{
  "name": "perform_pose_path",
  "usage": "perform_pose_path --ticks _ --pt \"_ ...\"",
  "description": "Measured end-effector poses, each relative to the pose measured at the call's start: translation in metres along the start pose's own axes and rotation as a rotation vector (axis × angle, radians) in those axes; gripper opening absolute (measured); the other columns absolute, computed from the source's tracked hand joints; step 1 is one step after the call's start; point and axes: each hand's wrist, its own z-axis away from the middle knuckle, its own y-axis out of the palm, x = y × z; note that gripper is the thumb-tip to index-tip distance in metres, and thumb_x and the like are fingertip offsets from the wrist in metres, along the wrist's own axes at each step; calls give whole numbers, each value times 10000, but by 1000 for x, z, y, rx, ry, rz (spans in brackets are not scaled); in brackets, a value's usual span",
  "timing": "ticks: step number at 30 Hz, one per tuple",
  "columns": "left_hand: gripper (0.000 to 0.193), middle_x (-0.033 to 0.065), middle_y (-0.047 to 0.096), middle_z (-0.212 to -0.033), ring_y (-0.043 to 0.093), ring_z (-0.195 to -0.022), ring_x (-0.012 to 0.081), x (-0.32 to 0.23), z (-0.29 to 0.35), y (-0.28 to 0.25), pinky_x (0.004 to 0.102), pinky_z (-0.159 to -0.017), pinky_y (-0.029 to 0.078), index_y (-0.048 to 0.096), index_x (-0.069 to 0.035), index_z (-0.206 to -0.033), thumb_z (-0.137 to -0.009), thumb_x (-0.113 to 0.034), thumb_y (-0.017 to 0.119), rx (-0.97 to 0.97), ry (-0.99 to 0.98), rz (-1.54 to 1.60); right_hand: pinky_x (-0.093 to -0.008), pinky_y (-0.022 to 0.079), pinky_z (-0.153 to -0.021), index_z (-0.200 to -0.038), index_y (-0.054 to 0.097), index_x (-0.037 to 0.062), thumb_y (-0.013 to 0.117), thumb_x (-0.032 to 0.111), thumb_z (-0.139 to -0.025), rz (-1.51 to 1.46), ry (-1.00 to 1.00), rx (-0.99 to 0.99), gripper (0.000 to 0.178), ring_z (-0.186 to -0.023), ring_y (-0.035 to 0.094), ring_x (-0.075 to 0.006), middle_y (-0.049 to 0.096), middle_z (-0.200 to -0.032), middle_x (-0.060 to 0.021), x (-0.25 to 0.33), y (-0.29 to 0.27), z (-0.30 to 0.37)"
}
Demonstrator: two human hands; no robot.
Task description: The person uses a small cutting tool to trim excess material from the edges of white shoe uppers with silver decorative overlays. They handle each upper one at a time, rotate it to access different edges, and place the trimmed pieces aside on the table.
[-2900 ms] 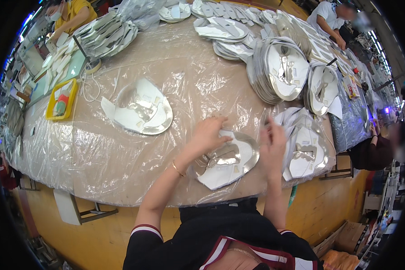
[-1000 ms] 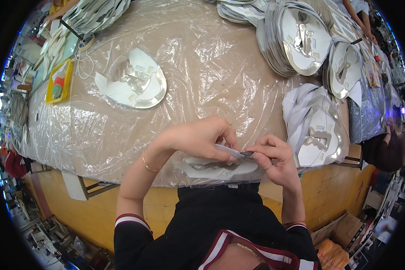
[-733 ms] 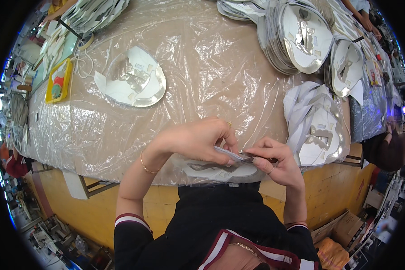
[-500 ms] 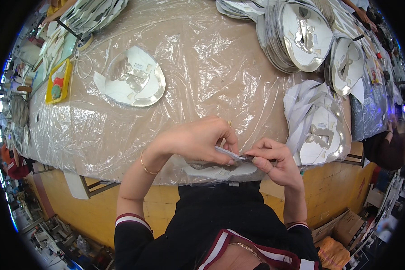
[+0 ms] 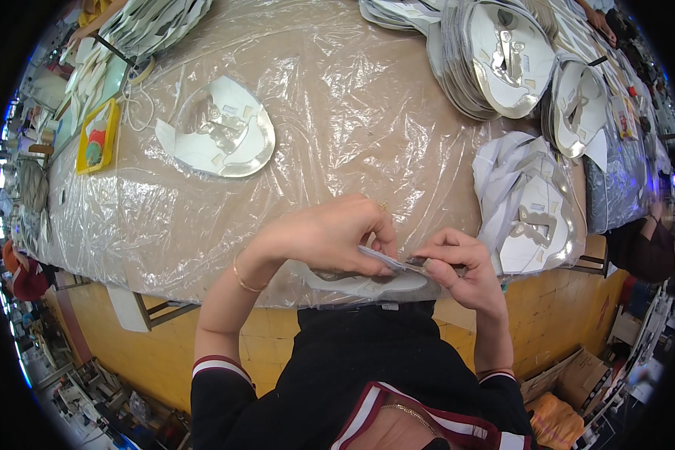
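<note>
Pinching a thin silvery card piece (image 5: pixel 386 261) at the table edge (image 5: pixel 127 259), left hand (image 5: pixel 330 236) and right hand (image 5: pixel 457 266) both grip it (fingertips nearly touching). Another finished-looking piece (image 5: pixel 221 139) lies well apart.

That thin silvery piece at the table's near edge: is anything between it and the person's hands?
Nothing visible. The left hand and right hand both pinch the thin silvery piece directly, above a flat silvery cutout on the plastic-covered table.

Bright, glare on plastic, fisheye-bent edges

Black top, red-white trim, bracelet (image 5: pixel 241 279)
</note>
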Motion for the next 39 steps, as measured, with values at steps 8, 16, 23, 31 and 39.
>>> perform_pose_path --ticks 8,16,23,31,39 --pt "150 56 603 -718 546 -664 167 2 0 1 311 -606 444 753 -52 -902 -771 -124 764 -5 21 -18 -253 467 -708 -1060 730 2 711 43 -868 47 -18 26 198 -814 593 -135 630 -893 -64 -2 -1 -1" --pt "174 63 592 -707 554 -662 169 -3 -1 2 320 -618 451 730 -29 -857 -749 -155 782 13 -86 -20 -253 460 -706 -1104 718 12 696 60 -883 67 29 40 227 -813 574 -140 610 -894 -64 3 2 0" --pt "601 69 582 -698 583 -622 207 -10 3 16 322 -589 462 544 -49 -1266 -706 -78 763 -186 -68 -42 -260 436 -687 -1121 710 4 663 179 -924 39 35 38 267 -806 562 -137 616 -895 -69 5 8 -3" --pt "803 61 571 -693 577 -601 192 -3 2 23 316 -572 458 392 -77 -1419 -695 -33 737 -197 -50 -21 -260 451 -684 -1063 724 -4 680 133 -906 56 -10 -10 214 -796 579 -139 625 -894 -76 1 16 -5" --pt "811 35 567 -685 536 -574 158 -2 2 20 296 -550 437 385 -86 -1428 -724 -90 786 -188 -71 -27 -260 447 -685 -1037 727 -2 693 67 -864 115 -59 -68 189 -791 581 -148 610 -879 -70 -1 15 -3"
